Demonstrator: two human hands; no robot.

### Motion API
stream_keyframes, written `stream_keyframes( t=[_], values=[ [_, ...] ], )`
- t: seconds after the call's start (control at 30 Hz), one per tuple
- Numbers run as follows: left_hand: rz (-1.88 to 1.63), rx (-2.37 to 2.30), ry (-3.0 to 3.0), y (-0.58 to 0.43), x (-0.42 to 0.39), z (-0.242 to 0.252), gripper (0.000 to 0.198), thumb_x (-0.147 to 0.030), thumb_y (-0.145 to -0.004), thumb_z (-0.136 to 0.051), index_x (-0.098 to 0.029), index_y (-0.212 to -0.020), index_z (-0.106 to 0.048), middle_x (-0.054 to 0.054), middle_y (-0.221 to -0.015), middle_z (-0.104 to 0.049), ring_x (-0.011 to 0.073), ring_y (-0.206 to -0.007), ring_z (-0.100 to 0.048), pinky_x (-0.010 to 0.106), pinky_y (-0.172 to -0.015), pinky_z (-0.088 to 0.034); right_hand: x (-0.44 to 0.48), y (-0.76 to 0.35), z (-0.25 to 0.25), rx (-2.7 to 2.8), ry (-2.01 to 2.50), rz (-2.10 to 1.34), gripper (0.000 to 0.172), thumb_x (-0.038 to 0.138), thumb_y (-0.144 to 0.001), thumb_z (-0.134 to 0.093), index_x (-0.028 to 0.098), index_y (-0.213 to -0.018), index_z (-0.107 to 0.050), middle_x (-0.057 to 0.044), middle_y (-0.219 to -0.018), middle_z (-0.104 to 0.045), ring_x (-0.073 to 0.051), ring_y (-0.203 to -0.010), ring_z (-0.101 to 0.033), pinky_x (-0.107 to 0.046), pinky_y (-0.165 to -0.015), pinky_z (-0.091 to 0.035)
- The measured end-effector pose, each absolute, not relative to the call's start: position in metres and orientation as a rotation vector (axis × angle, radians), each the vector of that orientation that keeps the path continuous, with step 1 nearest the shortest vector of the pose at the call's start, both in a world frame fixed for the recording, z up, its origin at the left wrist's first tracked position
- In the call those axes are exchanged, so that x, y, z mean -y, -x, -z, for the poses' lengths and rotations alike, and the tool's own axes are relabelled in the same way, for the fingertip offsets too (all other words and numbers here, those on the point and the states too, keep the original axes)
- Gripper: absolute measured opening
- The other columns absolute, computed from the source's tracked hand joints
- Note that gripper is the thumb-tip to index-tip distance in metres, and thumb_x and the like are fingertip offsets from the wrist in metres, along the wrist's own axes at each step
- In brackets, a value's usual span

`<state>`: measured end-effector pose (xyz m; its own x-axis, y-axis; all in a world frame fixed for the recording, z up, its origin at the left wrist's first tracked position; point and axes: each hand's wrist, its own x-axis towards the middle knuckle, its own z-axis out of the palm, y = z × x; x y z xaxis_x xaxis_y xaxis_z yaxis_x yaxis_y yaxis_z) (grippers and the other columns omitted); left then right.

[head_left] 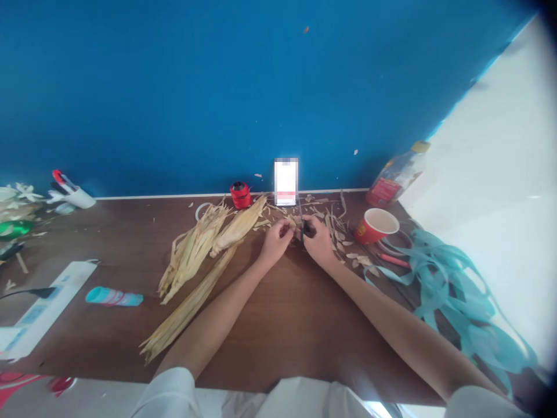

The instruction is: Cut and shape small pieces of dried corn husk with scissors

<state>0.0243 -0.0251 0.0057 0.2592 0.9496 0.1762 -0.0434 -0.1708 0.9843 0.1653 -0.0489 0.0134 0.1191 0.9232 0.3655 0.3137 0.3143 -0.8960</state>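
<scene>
My left hand [277,239] pinches a small piece of dried corn husk [294,223] over the brown table. Close beside it, my right hand [318,239] is closed round the black handles of a pair of scissors [308,230], whose blades point up toward the wall. Cut husk scraps [337,229] lie scattered around both hands. To the left of my left hand rest several bundles of dried corn husk [195,249], long and pale yellow. Just beyond the hands, a phone [286,181] with a lit screen leans upright on the blue wall.
A red spool [241,195] stands by the wall. On the right are a red paper cup [376,225], a plastic bottle [397,174] and tangled teal ribbon [456,290]. Leftward lie a blue roll [114,296], a white power strip [52,307] and a white pen cup [82,197].
</scene>
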Motion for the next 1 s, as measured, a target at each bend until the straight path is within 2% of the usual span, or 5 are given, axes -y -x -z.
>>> stream_keyframes(
  t=[0.17,0.47,0.63,0.83,1.0],
  values=[
    [-1.195,-0.945,-1.427,-0.022,0.025,-0.009,0.019,-0.035,-0.081,-0.062,-0.016,-0.081,-0.059,0.001,-0.073,-0.060,0.0117,-0.066,-0.056,0.022,-0.062,-0.044,0.048,-0.164,-0.012,1.407,1.187,-0.708,0.035,0.022,-0.073,-0.059,0.019,-0.108,-0.061,-0.005,-0.095,-0.069,-0.018,-0.082,-0.064,-0.031,-0.077,-0.050],
    [-1.384,-0.875,-0.977,-0.016,0.018,-0.012,0.027,-0.035,-0.073,-0.073,-0.016,-0.086,-0.059,0.000,-0.079,-0.060,0.0068,-0.065,-0.055,0.018,-0.060,-0.042,0.046,-0.162,-0.010,1.481,1.211,-0.856,0.029,0.022,-0.068,-0.061,0.018,-0.096,-0.065,0.000,-0.079,-0.067,-0.017,-0.072,-0.061,-0.027,-0.067,-0.048],
    [-1.420,-0.837,-0.843,-0.014,0.015,-0.011,0.030,-0.035,-0.069,-0.076,-0.015,-0.083,-0.058,-0.001,-0.075,-0.057,0.0048,-0.062,-0.053,0.016,-0.058,-0.042,0.047,-0.162,-0.010,1.630,1.316,-0.740,0.029,0.023,-0.070,-0.058,0.019,-0.097,-0.067,0.000,-0.076,-0.068,-0.017,-0.069,-0.061,-0.026,-0.065,-0.047],
    [-1.429,-0.844,-0.816,-0.013,0.012,-0.006,0.032,-0.038,-0.070,-0.076,-0.015,-0.084,-0.058,-0.002,-0.072,-0.054,0.0037,-0.059,-0.049,0.016,-0.054,-0.042,0.048,-0.162,-0.010,1.747,1.398,-0.590,0.034,0.021,-0.070,-0.057,0.023,-0.101,-0.070,-0.001,-0.085,-0.071,-0.021,-0.076,-0.064,-0.029,-0.067,-0.048],
    [-1.430,-0.826,-0.826,-0.012,0.011,-0.005,0.031,-0.038,-0.071,-0.075,-0.016,-0.085,-0.059,-0.002,-0.075,-0.055,0.0036,-0.060,-0.050,0.017,-0.058,-0.043,0.049,-0.161,-0.012,1.768,1.422,-0.561,0.033,0.020,-0.070,-0.057,0.024,-0.099,-0.072,-0.001,-0.085,-0.072,-0.022,-0.077,-0.065,-0.029,-0.068,-0.049]
  ],
)
